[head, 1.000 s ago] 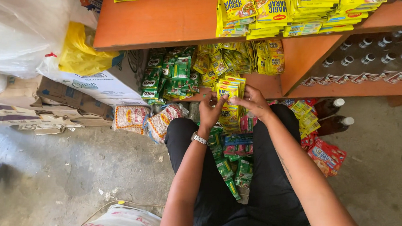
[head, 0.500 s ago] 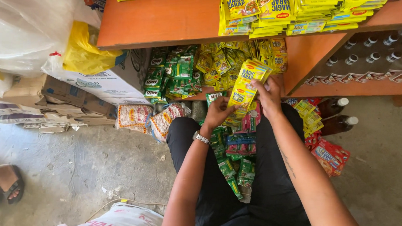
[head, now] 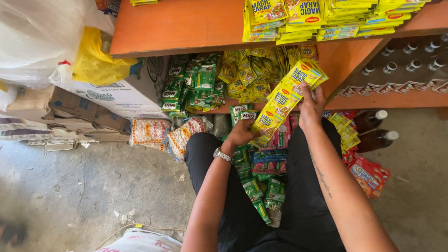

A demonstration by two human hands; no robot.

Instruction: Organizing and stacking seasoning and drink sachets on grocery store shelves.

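Head view, near to far: we see two bare arms over dark trousers; one strip of green sachets (head: 255, 193) lies on the lap; our left hand (head: 242, 133) pinches the lower end of one yellow sachet strip (head: 284, 99), our right hand (head: 311, 100) grips its upper end, fingers pressed shut; two dark bottles (head: 372, 128) lie right; beyond, two orange shelves (head: 188, 26) carry sachet stacks.

Strip of yellow sachets (head: 284, 100): glossy yellow packets with red-and-blue print, joined end to end in a chain. Held stretched on a diagonal, top end up right, bottom end down left. It hangs in the air in front of the lower shelf, above the lap.
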